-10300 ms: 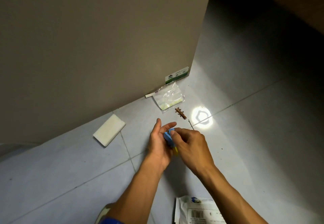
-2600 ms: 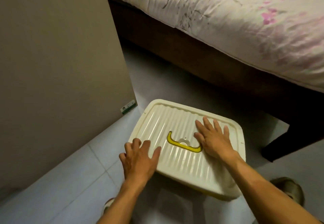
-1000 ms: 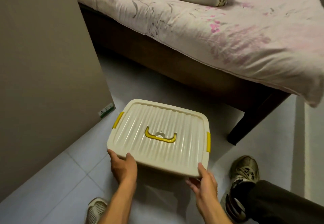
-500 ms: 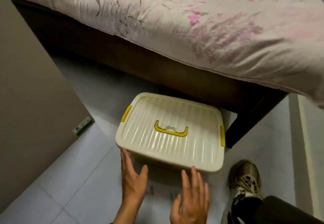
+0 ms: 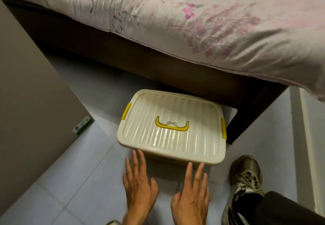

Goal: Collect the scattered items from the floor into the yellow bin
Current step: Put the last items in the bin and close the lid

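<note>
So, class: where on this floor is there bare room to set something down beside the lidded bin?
Bare tiles lie between the cabinet and the bin, and left of the left hand. Crowded right: shoe, bed leg.

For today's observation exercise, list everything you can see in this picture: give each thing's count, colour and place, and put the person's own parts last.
bin: one, yellowish body under a cream ribbed lid, on the floor partly under the bed's near edge
lid handle: one, yellow, centre of the lid
side latches: two, yellow, left and right lid edges
bed: one, dark brown frame, across the top
bedspread: one, pale pink with purple flowers, on the bed
cabinet: one, grey-brown, left, green and white label at its lower corner
floor: pale grey tiles
shoe: one, grey and white, lower right
left hand: fingers straight, tips by the bin's front
right hand: fingers straight, just short of the bin
</note>
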Motion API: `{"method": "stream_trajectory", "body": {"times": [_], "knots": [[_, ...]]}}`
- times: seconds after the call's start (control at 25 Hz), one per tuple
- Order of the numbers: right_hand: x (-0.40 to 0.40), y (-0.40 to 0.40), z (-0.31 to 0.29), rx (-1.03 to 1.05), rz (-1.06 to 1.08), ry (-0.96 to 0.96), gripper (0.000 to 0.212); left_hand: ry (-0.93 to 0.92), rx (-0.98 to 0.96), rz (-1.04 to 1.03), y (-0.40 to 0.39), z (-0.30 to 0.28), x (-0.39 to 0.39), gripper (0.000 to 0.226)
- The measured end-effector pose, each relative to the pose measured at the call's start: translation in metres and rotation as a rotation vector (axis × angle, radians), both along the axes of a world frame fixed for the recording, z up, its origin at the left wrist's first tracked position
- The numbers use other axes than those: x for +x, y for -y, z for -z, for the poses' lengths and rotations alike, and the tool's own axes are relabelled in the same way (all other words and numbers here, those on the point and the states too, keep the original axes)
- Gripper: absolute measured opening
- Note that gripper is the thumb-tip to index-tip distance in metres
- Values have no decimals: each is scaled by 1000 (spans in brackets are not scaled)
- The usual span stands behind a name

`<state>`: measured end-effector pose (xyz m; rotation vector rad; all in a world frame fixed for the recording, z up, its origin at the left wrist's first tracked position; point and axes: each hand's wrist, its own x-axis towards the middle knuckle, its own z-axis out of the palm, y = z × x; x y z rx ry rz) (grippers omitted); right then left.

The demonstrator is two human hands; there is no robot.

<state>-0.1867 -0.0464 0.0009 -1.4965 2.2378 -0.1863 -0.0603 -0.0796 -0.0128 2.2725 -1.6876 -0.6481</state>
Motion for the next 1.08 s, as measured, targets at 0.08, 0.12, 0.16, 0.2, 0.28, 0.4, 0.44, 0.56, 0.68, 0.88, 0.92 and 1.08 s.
{"method": "stream_trajectory", "body": {"times": [0.08, 0.12, 0.16, 0.2, 0.28, 0.4, 0.44, 0.56, 0.68, 0.88, 0.92, 1.08], "knots": [[0, 5, 3, 9, -22, -2, 110, 13, 19, 37, 9, 0, 5, 112], [1, 10, 2, 25, -28, -2, 111, 14, 21, 47, 16, 0, 8, 113], [1, 18, 2, 39, -25, -4, 113, 29, 17, 56, 25, -1, 11, 115], [0, 29, 4, 56, -21, 2, 115, 60, 15, 79, 37, -2, 14, 115], [-3, 49, 7, 56, -12, -3, 116, 120, 25, 156, 64, 1, 22, 117], [-9, 84, 11, -13, -8, -36, 117, 160, 9, 276, 103, 4, 30, 118], [-12, 96, 13, -27, -11, -45, 118, 171, -4, 306, 117, 4, 30, 118], [-28, 128, 20, -76, -66, -121, 113, 198, -33, 365, 158, 5, 25, 116], [-50, 151, 28, -70, -165, -204, 112, 282, -28, 402, 202, 2, 21, 114], [-64, 179, 36, -73, -229, -233, 108, 293, 14, 442, 252, -7, 17, 112], [-63, 184, 35, -65, -219, -223, 108, 289, 21, 462, 256, -8, 16, 112], [-74, 202, 32, -29, -213, -188, 106, 298, 34, 535, 261, -7, 10, 114]]}}
